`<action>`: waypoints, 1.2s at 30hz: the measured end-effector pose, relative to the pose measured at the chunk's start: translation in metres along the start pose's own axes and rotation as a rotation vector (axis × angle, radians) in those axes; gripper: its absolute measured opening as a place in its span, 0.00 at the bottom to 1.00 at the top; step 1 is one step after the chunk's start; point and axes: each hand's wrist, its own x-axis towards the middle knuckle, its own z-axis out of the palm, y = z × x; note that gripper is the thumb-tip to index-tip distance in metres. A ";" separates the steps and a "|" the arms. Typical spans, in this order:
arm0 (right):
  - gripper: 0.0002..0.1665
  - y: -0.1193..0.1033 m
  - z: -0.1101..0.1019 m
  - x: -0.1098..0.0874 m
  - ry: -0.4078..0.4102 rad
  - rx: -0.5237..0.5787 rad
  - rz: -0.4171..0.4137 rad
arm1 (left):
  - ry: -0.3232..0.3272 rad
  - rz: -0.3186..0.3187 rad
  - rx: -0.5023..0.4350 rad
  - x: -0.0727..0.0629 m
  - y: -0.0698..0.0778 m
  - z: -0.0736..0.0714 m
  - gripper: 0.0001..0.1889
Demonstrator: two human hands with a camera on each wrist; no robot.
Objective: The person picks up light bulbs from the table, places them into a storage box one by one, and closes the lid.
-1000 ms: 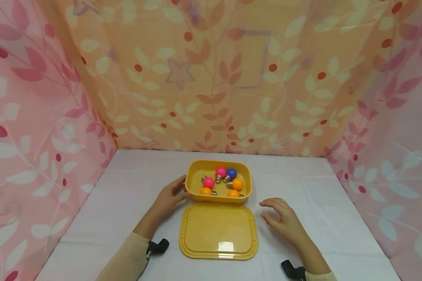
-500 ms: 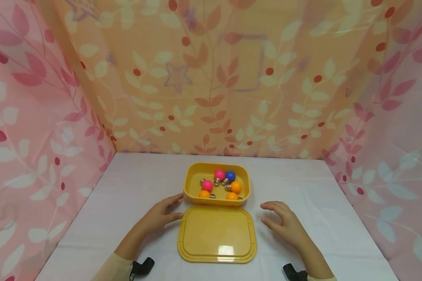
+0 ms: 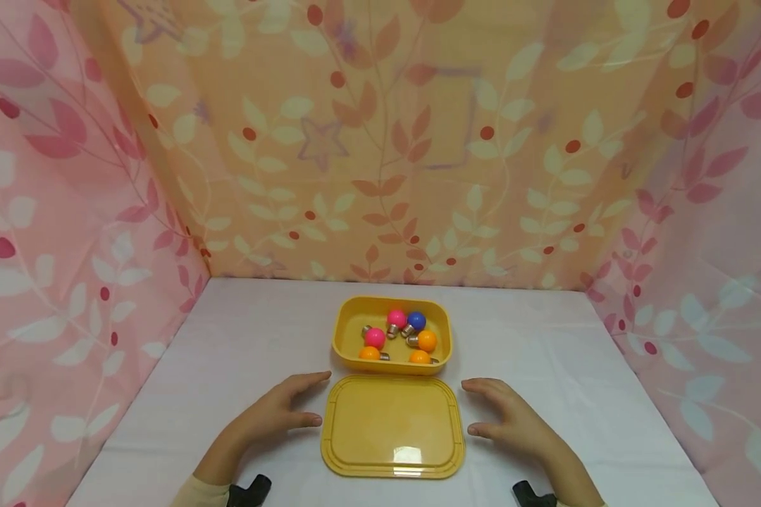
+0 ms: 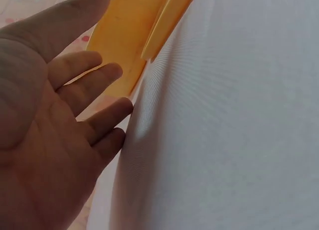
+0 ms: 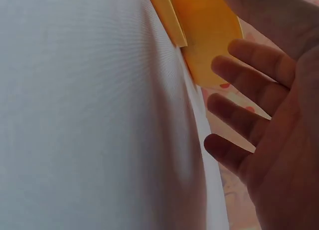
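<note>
A flat yellow lid [image 3: 393, 426] lies on the white cloth, in front of a yellow box [image 3: 341, 352]. Inside the box are several small bulbs: pink bulbs [image 3: 375, 338], a blue bulb [image 3: 416, 321] and orange bulbs [image 3: 427, 341], with metal screw bases. My left hand [image 3: 269, 415] is spread beside the lid's left edge, thumb and fingers apart, holding nothing. At the lid's right edge my right hand [image 3: 516, 419] is spread likewise, a small gap from it. Both wrist views show extended fingers [image 4: 89, 88] near the yellow lid and box.
White cloth [image 3: 260, 317] covers the table. An orange patterned curtain [image 3: 380, 141] hangs at the back, with a pink curtain [image 3: 57, 246] on the left and another pink curtain [image 3: 697, 246] on the right. Black wrist cameras [image 3: 250, 491] sit on both wrists.
My left hand has come away from the box's left side and moved nearer to me, beside the lid. The right hand has shifted slightly nearer to me. Box and lid stay put.
</note>
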 end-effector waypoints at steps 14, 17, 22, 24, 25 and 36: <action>0.54 0.009 0.005 -0.013 -0.047 0.021 -0.090 | -0.134 0.009 0.087 -0.002 0.003 0.005 0.55; 0.53 0.010 0.010 -0.013 -0.049 0.012 -0.126 | -0.135 0.011 0.124 -0.001 0.003 0.007 0.57; 0.52 0.010 0.015 -0.012 -0.048 -0.009 -0.154 | -0.120 0.031 0.175 0.000 0.003 0.010 0.58; 0.52 0.009 0.015 -0.011 -0.045 -0.013 -0.160 | -0.114 0.033 0.186 0.000 0.003 0.011 0.58; 0.51 0.009 0.016 -0.011 -0.045 -0.014 -0.162 | -0.111 0.033 0.189 0.000 0.003 0.011 0.58; 0.53 0.010 0.019 -0.007 -0.041 -0.035 -0.169 | -0.095 0.025 0.176 0.000 -0.002 0.012 0.56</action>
